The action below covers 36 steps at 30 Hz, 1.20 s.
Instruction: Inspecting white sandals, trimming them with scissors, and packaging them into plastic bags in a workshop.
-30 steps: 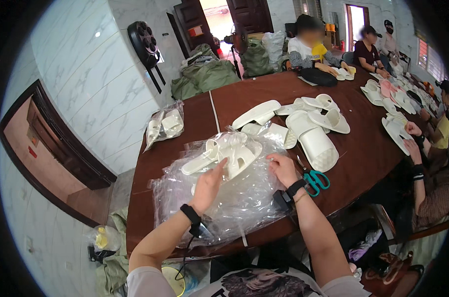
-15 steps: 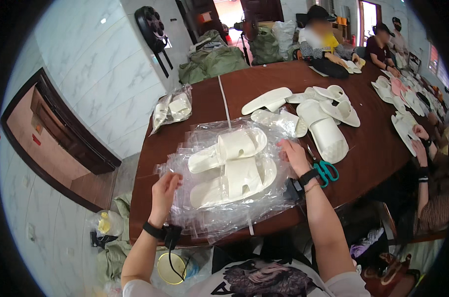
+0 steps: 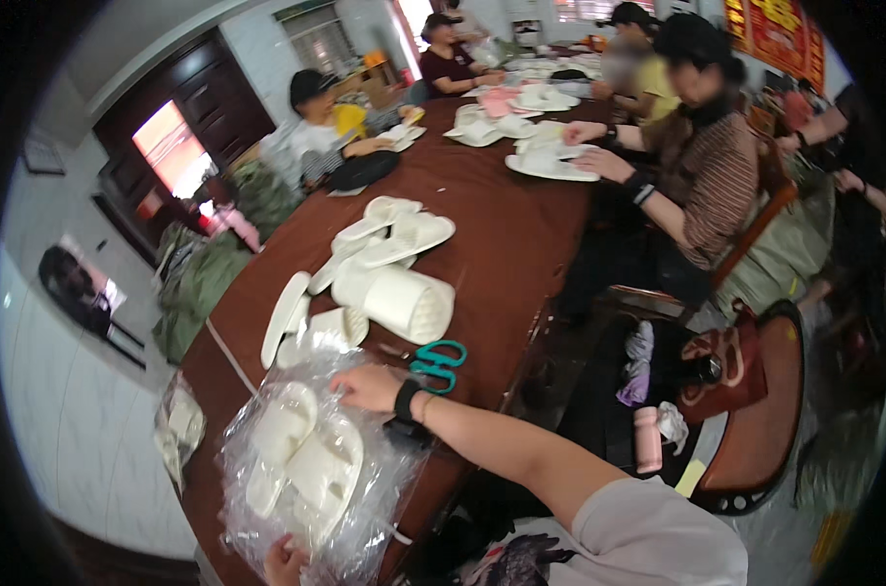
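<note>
Hands observed at the near left end of a long dark brown table [image 3: 502, 234]. Right hand [image 3: 365, 388] lay on the far edge of a crinkled clear plastic bag [image 3: 311, 469], fingers curled over the film and pinching it; a black watch sat on that wrist. Left hand [image 3: 285, 562] showed only partly at the bottom edge of the view, touching the near edge of the same bag; whether it gripped the film or merely pressed against it, cannot tell. Bag lay on the near left corner of the table and held white slippers [image 3: 301, 459], several side by side, seen through the plastic. Teal-handled scissors [image 3: 435, 361] lay on the table just right of the right wrist, blades toward the hand. Farther along, a rolled white bundle of slippers [image 3: 399, 301] lay on its side, with loose white slippers [image 3: 404, 230] beyond it and one long sole [image 3: 287, 317] to its left. Smaller clear bag [image 3: 179, 430] of white pieces lay at the left table edge. Other people sat along the far and right sides, handling white slippers; a dark wooden chair [image 3: 756, 410] stood at near right.
</note>
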Each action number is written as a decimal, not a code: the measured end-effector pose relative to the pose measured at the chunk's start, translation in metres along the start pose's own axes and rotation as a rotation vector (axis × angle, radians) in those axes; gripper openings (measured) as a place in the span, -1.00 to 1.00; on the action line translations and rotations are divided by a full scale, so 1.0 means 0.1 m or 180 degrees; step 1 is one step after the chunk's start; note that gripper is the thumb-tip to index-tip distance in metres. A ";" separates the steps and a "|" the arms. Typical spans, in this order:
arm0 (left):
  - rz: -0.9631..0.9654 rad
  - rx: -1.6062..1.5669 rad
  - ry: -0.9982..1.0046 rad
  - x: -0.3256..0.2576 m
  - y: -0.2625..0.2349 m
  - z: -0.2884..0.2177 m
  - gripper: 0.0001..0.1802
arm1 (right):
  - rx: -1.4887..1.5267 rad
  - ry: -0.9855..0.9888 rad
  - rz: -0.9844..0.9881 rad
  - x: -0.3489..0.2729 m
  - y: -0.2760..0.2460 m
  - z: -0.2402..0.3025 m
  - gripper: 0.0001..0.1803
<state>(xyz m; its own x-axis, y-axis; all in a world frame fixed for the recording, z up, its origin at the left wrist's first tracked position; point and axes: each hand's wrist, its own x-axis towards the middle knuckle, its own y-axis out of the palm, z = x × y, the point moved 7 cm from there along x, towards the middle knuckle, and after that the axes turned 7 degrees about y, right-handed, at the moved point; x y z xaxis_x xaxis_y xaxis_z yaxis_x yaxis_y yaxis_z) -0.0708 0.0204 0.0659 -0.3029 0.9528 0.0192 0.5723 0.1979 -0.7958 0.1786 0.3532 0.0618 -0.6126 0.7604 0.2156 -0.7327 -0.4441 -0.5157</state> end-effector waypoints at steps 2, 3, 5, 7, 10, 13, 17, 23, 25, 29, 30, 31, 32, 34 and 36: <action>-0.0208 -0.1271 -0.0403 0.01 0.10 -0.20 -0.56 | 0.0029 -0.0151 -0.0286 -0.01 -0.05 -0.08 -0.68; -0.0145 -0.1246 -0.0354 0.01 0.12 -0.18 -0.56 | -0.0004 -0.0177 -0.0339 -0.02 -0.07 -0.04 -0.67; -0.0535 -0.1811 -0.0333 -0.03 0.08 -0.08 -0.51 | 0.0016 -0.0151 -0.0273 -0.02 -0.04 0.00 -0.67; -0.0337 -0.1447 -0.0442 0.07 0.11 -0.08 -0.48 | 0.0107 -0.0090 -0.0330 -0.02 -0.06 -0.01 -0.67; -0.0269 0.0539 -0.0120 0.17 0.08 -0.49 -0.61 | 0.0056 -0.0232 -0.0471 -0.04 -0.11 -0.01 -0.67; -0.0388 0.0595 -0.0067 0.19 -0.07 -0.57 -0.65 | 0.0093 -0.0285 -0.0478 -0.01 -0.11 -0.03 -0.67; -0.0843 -0.0108 0.0096 -0.05 -0.44 -0.98 -0.60 | -0.0089 0.0112 -0.0130 0.02 0.00 0.02 -0.64; -0.0075 -0.3366 0.0353 0.05 -0.27 -1.04 -0.53 | 0.0130 0.0097 0.0048 0.02 -0.09 -0.15 -0.65; 0.0527 -0.3061 -0.0690 0.08 -0.05 -0.85 -0.55 | 0.0234 0.0275 0.0240 -0.05 -0.12 0.05 -0.67; -0.0095 -0.1743 -0.0196 0.25 -0.03 -0.59 -0.56 | 0.0065 0.0110 -0.0030 -0.05 -0.15 -0.11 -0.66; -0.0459 -0.2269 -0.0553 0.20 -0.01 -0.19 -0.66 | -0.0241 0.0075 -0.0102 0.04 -0.04 -0.17 -0.64; -0.0373 -0.2117 -0.0239 0.23 -0.01 -0.34 -0.78 | -0.0067 0.0070 -0.0279 0.05 0.02 -0.20 -0.62; -0.0252 -0.4414 -0.0930 0.24 0.03 0.21 -0.78 | 0.0009 0.0060 -0.0105 0.02 0.08 0.08 -0.63; -0.0248 -0.5546 -0.1124 0.26 0.23 0.15 -0.61 | 0.0350 -0.0101 0.0075 0.02 0.04 0.15 -0.66; -0.1354 -0.4178 -0.1678 0.35 0.21 -0.30 -0.51 | 0.0391 -0.0108 -0.0413 0.03 -0.20 -0.01 -0.68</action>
<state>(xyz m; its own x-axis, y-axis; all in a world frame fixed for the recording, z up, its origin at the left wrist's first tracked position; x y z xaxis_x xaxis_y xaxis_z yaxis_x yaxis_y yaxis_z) -0.0466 0.0647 0.0678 -0.6924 0.6362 -0.3403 0.5490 0.7706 0.3237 0.1912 0.3646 0.0722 -0.5186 0.7997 0.3027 -0.8357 -0.3992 -0.3771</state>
